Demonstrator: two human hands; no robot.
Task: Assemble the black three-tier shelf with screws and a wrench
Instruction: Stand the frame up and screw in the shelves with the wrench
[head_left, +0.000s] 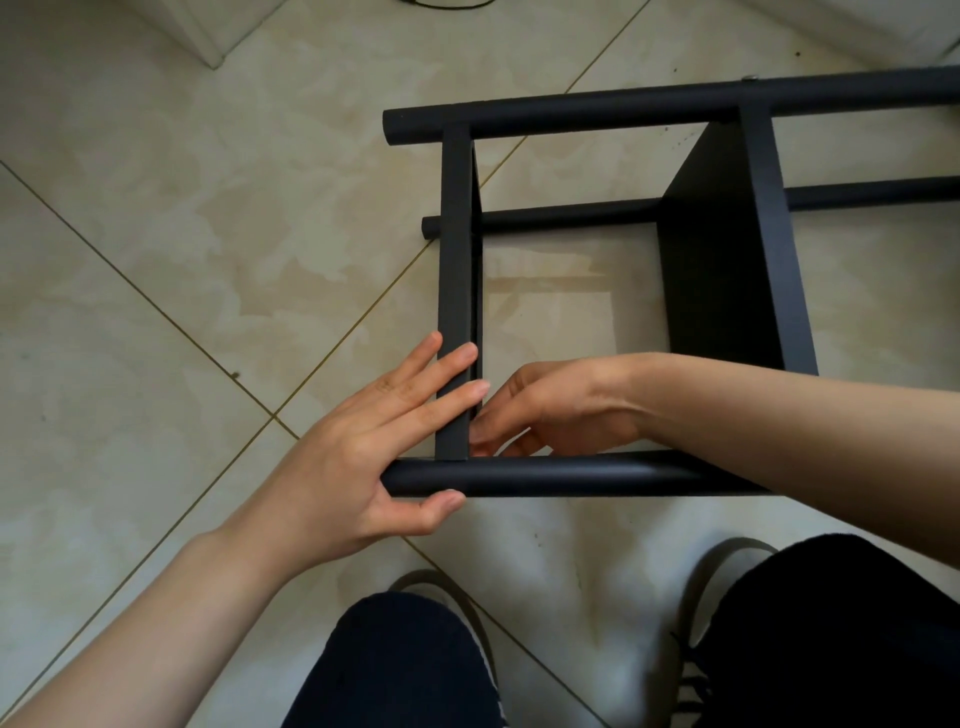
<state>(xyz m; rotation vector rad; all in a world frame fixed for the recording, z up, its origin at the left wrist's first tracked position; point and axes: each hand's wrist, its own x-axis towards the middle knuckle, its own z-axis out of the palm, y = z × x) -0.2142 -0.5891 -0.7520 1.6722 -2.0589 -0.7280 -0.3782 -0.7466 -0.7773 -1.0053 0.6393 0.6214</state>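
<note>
The black shelf (717, 270) lies on its side on the tiled floor, with round black poles running left to right and flat shelf boards standing on edge between them. My left hand (374, 441) rests with straight fingers across the left board (454, 260), its thumb under the near pole (545, 475). My right hand (545, 405) reaches inside the frame by that corner, its fingers curled at the joint of board and pole. What they pinch is hidden. A silver screw head (749, 78) shows on the far pole. No wrench is visible.
Beige floor tiles (208, 234) surround the shelf. My knees in dark trousers (410, 670) and a shoe (691, 675) sit just below the near pole. A white furniture base (208, 36) stands at the top left, and a white edge at the top right.
</note>
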